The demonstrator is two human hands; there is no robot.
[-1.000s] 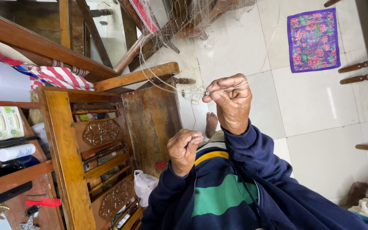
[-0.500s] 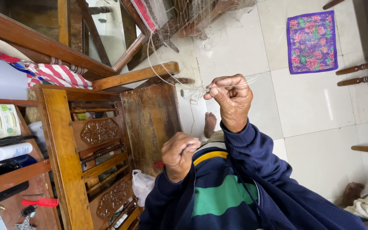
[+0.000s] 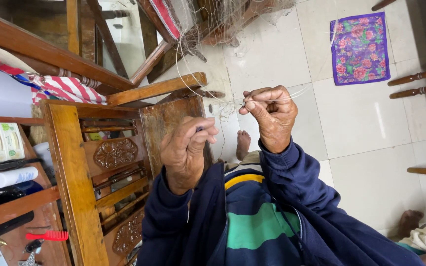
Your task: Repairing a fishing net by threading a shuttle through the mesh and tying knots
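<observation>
My right hand [image 3: 271, 116] is raised in front of me, with thumb and forefinger pinched on a thin pale line [image 3: 193, 88]. The line loops up to a tangled fine net [image 3: 223, 17] hanging on a wooden frame. My left hand [image 3: 186, 152] is lower and to the left, fingers closed around a small dark object [image 3: 199, 129] at the fingertips. I cannot tell what that object is. Both arms wear dark blue sleeves over a striped sweater [image 3: 257, 216]. The hands are a short gap apart.
A carved wooden piece of furniture [image 3: 75, 167] stands at the left, with shelves holding a white tube [image 3: 15, 176] and a red comb [image 3: 48, 235]. A purple floral mat [image 3: 360, 47] lies on the white tiled floor. My bare foot [image 3: 243, 143] shows below the hands. Chair legs [image 3: 417, 81] are at the right.
My left hand has risen and moved closer to the right hand, its fingers now stretched towards the line. The right hand has stayed pinched on the line in nearly the same place.
</observation>
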